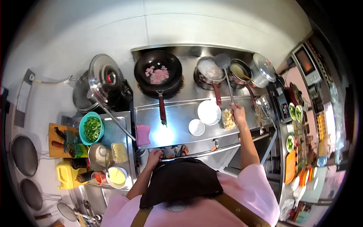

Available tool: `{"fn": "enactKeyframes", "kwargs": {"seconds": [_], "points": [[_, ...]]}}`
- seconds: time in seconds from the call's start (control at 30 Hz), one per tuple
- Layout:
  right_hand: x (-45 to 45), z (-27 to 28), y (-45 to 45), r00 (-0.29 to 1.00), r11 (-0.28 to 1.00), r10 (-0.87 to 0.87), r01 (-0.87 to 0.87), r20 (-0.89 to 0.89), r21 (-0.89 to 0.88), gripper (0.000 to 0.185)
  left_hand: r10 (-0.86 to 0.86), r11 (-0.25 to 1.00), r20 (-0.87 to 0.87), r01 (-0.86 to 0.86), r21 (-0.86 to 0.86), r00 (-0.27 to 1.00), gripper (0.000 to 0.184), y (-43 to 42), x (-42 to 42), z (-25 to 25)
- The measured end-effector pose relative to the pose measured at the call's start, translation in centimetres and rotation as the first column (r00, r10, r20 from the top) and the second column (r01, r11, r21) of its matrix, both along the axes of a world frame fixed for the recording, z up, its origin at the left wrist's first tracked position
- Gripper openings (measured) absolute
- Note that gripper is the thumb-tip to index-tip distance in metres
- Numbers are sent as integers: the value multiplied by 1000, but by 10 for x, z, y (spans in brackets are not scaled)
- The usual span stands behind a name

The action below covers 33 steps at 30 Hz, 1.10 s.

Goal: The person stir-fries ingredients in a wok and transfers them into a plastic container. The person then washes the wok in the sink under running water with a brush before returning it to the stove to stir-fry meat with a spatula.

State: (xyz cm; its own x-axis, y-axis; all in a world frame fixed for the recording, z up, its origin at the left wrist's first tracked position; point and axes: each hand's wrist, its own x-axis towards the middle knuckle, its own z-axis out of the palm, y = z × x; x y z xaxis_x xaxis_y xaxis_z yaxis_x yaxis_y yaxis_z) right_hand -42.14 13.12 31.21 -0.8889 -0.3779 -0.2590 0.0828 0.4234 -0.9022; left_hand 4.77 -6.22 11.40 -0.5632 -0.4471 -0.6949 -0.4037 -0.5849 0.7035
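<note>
My right hand (238,113) is closed round the long handle of a metal spatula (222,60), whose broad blade hangs above the gap between two small pots. Below the steel counter's front edge, my left hand (154,157) is closed at a stove knob. Pink chopped meat (158,75) lies in the black wok (151,62) on the left burner, its handle pointing towards me. Whitish contents fill the middle pot (210,70). Chopsticks rest in the right pot (238,72). Beside my right hand stands a clear container of pale pieces (228,119).
A white bowl (209,112), a white cup (196,127) and a pink cloth (143,135) occupy the front ledge. To the left are a teal bowl of greens (92,128), a yellow jug (68,175) and a large lid (106,81). A lidded steel pot (262,70) stands right.
</note>
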Motion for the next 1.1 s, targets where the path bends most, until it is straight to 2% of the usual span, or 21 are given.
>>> {"fn": "enactKeyframes", "kwargs": {"seconds": [0.03, 0.07, 0.2, 0.3, 0.33, 0.4, 0.5, 0.53, 0.57, 0.63, 0.67, 0.73, 0.8, 0.83, 0.93, 1.03, 1.1], "points": [[12, 17, -6, 978, 990, -2, 31, 209, -135, 27, 7, 1000, 25, -7, -17, 1000, 28, -1, 0, 2], [22, 34, -14, 981, 994, 31, -11, 194, -106, 24, -32, 997, -2, 31, -69, 999, 30, -1, 1, 1], [40, 68, -40, 972, 986, 159, -149, 174, -69, 13, 6, 999, 36, -5, -38, 999, 34, -2, 0, -5], [41, 80, -61, 943, 959, 280, -266, 181, -100, 15, 36, 994, 33, -32, -101, 999, 26, -2, 0, 7], [41, 84, -71, 934, 945, 327, -324, 146, -43, 14, 26, 986, 71, -13, -167, 997, 28, -2, -1, 4], [42, 94, -89, 905, 899, 423, -426, 48, 100, 13, 41, 987, 90, -26, -161, 995, 30, 0, 2, -2], [40, 115, -126, 792, 753, 610, -568, -29, 331, 15, 53, 978, 100, -31, -208, 994, 32, 5, 8, -16], [31, 108, -137, 773, 739, 632, -576, -63, 349, 16, 54, 972, 100, -29, -234, 994, 32, 7, 10, -23], [7, 87, -150, 695, 674, 712, -638, -97, 373, 20, 72, 966, 111, -42, -255, 991, 32, 11, 12, -29], [11, 105, -182, 696, 610, 718, -636, 11, 473, 24, 110, 954, 134, -67, -292, 985, 32, 17, 15, -35], [17, 124, -196, 684, 546, 725, -638, 74, 544, 28, 120, 964, 156, -77, -255, 980, 32, 19, 17, -34], [1, 123, -219, 596, 447, 801, -661, 59, 602, 24, 138, 979, 202, -102, -178, 970, 32, 23, 24, -20], [6, 139, -239, 516, 368, 856, -648, 29, 667, 19, 130, 978, 243, -85, -190, 961, 31, 28, 34, -13], [7, 148, -247, 451, 324, 893, -623, -12, 712, 20, 123, 978, 264, -72, -194, 957, 31, 32, 42, -21], [-17, 150, -272, 359, 179, 931, -608, 67, 773, 21, 160, 953, 310, -65, -298, 937, 32, 52, 75, -72], [-23, 156, -285, 319, 125, 943, -599, 93, 791, 19, 100, 928, 536, 115, -354, 838, 35, 72, 108, -77], [-32, 151, -290, 234, 69, 968, -600, 92, 797, 19, 12, 901, 561, 234, -366, 828, 41, 91, 140, -98]]}}
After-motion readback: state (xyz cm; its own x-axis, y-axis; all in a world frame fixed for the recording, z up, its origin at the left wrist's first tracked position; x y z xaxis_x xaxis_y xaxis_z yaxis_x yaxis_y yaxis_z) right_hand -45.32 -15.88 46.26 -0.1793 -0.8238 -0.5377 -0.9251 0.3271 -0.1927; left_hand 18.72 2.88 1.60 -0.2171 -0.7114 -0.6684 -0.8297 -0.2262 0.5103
